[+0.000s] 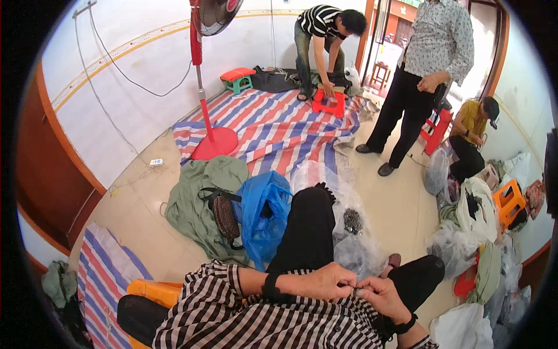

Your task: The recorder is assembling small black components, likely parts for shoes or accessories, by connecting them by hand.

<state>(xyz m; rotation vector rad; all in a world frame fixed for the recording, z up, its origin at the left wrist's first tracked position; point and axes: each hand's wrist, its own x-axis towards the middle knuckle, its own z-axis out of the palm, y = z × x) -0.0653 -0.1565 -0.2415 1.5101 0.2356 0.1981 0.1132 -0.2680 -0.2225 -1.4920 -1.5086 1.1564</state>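
Observation:
Over my lap, my left hand (328,282) and my right hand (383,298) meet fingertip to fingertip. Both are closed in a pinch on something small and dark, too small to name. Dark bands circle both wrists. Just beyond my hands, a clear plastic bag (356,256) lies on the floor, with a cluster of small dark pieces (352,221) in it. Left of my raised knee stands a blue plastic bag (261,232), its mouth spread and something dark inside.
A brown waist bag (224,218) rests on green cloth (192,203). A red fan stand (215,143) rises from a striped sheet (261,128). Beyond, a person bends over a red stool (329,103); another stands nearby. At right, a seated person is near filled bags (456,247) and an orange stool (509,203).

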